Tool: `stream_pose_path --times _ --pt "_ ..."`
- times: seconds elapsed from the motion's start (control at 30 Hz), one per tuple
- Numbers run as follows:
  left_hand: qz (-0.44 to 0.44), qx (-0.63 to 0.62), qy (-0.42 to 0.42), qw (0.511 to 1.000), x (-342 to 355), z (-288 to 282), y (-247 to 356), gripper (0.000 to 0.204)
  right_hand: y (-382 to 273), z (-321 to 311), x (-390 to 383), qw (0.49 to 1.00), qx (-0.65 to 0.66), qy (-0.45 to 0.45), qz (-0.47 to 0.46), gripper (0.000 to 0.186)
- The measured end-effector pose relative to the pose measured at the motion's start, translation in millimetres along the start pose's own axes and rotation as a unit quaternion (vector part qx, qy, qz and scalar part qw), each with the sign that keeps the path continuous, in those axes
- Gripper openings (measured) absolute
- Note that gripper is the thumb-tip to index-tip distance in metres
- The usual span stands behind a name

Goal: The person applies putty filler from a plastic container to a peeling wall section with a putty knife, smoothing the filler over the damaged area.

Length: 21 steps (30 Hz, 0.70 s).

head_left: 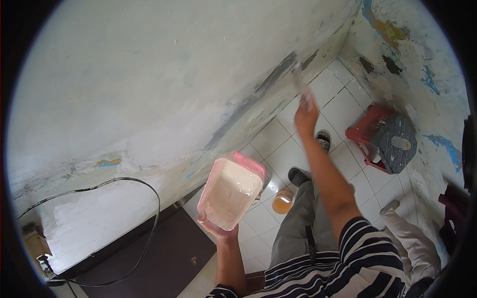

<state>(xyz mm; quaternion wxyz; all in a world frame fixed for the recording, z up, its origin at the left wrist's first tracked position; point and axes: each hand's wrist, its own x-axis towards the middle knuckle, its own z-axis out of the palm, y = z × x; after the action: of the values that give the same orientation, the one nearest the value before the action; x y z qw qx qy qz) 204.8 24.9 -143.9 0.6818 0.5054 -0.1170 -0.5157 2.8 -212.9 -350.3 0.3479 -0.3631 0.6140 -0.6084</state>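
Left hand (218, 229) gripping tub (231, 191) from beneath, near chest. Right hand (305, 116) clenched on brush (299, 77), bristles against wall (198, 89), well beyond tub.

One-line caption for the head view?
Left hand holds a pink tray; right hand presses a brush to the wall.

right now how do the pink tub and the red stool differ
The pink tub is held up in the left hand, tilted with its open, white-coated inside facing the camera; the red stool stands on the tiled floor by the corner. The tub is a hollow container; the stool has a flat grey top. The tub looks pale pink, the stool deeper red. Both carry white smears.
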Motion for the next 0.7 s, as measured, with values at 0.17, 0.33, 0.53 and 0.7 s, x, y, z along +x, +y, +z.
stream_pose_path --times 0.17,0.33,0.53,0.7 --pt "0.017 0.013 0.006 1.0 0.6 2.3 -5.7 0.096 -28.2 11.1 77.6 0.994 -0.054 0.02 -0.095 0.048" --pt "0.018 0.016 0.044 0.999 -6.5 5.6 -7.8 0.102 -22.6 34.0 -50.9 0.988 -0.052 -0.139 -0.05 0.049" --pt "0.009 -0.007 -0.007 1.0 -6.8 3.4 -5.2 0.086 -9.5 9.5 -73.9 0.98 -0.07 -0.179 -0.059 0.047" --pt "0.016 -0.009 -0.005 1.0 -12.0 -7.6 -5.1 0.084 -34.0 -13.1 74.3 0.987 -0.094 0.055 -0.117 0.043"
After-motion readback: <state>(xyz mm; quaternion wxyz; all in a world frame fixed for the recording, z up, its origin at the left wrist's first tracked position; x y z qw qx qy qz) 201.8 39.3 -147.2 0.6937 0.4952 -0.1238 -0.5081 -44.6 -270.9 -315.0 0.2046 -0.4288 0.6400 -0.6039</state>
